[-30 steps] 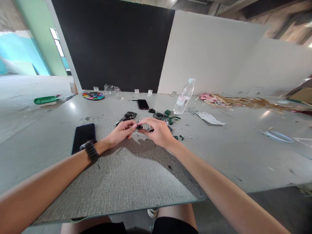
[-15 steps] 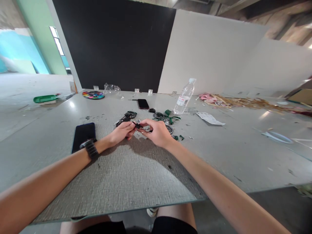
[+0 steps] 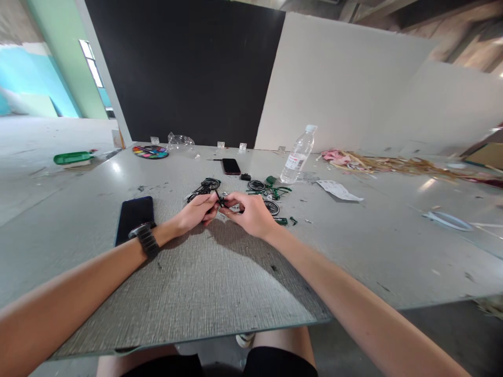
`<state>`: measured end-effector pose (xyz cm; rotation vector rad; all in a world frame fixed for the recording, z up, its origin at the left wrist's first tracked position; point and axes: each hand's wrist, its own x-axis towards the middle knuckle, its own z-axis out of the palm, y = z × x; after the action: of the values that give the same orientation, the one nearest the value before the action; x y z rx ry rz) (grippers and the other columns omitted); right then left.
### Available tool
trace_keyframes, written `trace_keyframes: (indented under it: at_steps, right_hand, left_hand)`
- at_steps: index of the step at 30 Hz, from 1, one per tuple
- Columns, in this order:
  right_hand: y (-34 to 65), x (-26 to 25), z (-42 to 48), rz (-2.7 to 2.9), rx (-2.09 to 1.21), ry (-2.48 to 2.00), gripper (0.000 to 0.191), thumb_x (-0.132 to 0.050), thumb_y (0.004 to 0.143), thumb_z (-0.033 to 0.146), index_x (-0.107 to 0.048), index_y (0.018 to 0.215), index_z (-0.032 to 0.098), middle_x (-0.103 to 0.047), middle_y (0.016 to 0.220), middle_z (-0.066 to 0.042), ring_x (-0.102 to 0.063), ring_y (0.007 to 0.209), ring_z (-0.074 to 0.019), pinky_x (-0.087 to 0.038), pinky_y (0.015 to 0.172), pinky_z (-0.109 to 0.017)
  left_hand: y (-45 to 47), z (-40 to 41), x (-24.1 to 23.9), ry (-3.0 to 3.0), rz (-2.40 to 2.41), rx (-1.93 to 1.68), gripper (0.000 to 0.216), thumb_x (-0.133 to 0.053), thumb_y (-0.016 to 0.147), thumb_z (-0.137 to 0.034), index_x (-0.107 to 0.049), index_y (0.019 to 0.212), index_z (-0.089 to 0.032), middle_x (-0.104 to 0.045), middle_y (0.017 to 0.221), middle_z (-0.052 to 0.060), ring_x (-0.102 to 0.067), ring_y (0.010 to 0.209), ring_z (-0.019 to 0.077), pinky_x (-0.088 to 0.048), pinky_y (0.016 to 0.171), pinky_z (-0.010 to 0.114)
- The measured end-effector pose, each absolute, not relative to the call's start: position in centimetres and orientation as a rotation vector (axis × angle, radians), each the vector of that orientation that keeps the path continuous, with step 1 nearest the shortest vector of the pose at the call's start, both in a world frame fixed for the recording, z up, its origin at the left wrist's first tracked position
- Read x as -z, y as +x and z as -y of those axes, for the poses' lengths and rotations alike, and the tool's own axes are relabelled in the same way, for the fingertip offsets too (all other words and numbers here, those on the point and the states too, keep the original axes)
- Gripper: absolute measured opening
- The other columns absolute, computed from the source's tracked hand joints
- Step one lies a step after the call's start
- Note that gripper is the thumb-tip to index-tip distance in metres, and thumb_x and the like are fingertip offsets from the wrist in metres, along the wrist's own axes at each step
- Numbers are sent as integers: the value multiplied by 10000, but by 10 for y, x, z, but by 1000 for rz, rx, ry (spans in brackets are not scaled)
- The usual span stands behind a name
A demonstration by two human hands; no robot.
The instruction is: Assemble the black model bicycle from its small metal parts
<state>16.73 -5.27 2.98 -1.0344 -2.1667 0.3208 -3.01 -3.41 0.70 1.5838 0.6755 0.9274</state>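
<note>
Between my fingertips is a small black part (image 3: 220,201), thin and rod-like at one end; its exact kind is too small to make out. My left hand (image 3: 199,208) pinches it from the left, and my right hand (image 3: 251,212) grips it from the right with thumb and forefinger. Just beyond my left hand lies a black miniature bicycle (image 3: 210,184), partly hidden by the fingers. Behind my right hand are a green miniature bicycle frame (image 3: 278,192) and two small spoked wheels, one wheel (image 3: 256,186) farther back and another wheel (image 3: 272,208) beside my knuckles.
A phone (image 3: 135,217) lies by my left wrist, another phone (image 3: 230,166) farther back. A water bottle (image 3: 297,157) stands right of the bicycle parts, near a paper sheet (image 3: 339,190). Small green pieces (image 3: 281,221) lie beside my right hand. A paint palette (image 3: 151,152) sits at the back left.
The black part has turned between my fingertips, its rod end now pointing more upward. Both hands stay in nearly the same place.
</note>
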Motion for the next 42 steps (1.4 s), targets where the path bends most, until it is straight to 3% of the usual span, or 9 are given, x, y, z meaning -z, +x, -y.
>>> trace_keyframes:
  at_steps: [5, 12, 18, 23, 37, 42]
  right_hand:
    - [166, -30, 53, 2155, -327, -1015, 174, -657, 894, 319, -690, 1025, 209, -775, 994, -46, -724, 889, -213, -522, 764, -324]
    - [166, -28, 53, 2127, -350, -1003, 172, -633, 922, 310, -675, 1061, 218, -771, 1030, -50, -728, 945, -227, -543, 808, -345]
    - [167, -30, 55, 2141, -434, -1017, 302, -643, 923, 312, -605, 1216, 245, -779, 1010, -47, -732, 972, -232, -556, 825, -368]
    - [166, -31, 55, 2162, -477, -1000, 277, -664, 901, 294, -624, 1169, 234, -774, 1015, -44, -726, 1000, -226, -551, 855, -354]
    - [165, -29, 56, 2187, -456, -1008, 229, -638, 906, 277, -634, 1128, 224, -765, 1035, -50, -720, 1002, -231, -548, 807, -344]
    - [168, -34, 53, 2177, -438, -999, 247, -636, 911, 349, -622, 1134, 245, -748, 1037, -40, -705, 970, -218, -535, 744, -325]
  left_hand:
    - [-30, 32, -8, 1549, -645, -931, 401, -444, 968, -485, -432, 672, -216, -327, 476, -82, -318, 436, 105, -383, 475, 235]
    - [-31, 30, -5, 1527, -612, -979, 306, -501, 964, -456, -478, 787, -207, -486, 599, -44, -453, 547, 113, -437, 583, 246]
    - [-30, 32, -7, 1516, -621, -1001, 356, -545, 931, -496, -441, 748, -209, -344, 571, -84, -347, 489, 93, -402, 535, 243]
    - [-29, 33, -9, 1561, -662, -1011, 415, -562, 914, -536, -421, 702, -208, -342, 564, -84, -330, 485, 89, -374, 508, 240]
    - [-32, 34, -10, 1667, -692, -1017, 401, -529, 946, -507, -454, 704, -197, -398, 571, -67, -387, 502, 93, -367, 522, 240]
    - [-34, 32, -7, 1654, -686, -1052, 380, -552, 936, -512, -482, 739, -195, -403, 562, -69, -398, 491, 90, -368, 515, 237]
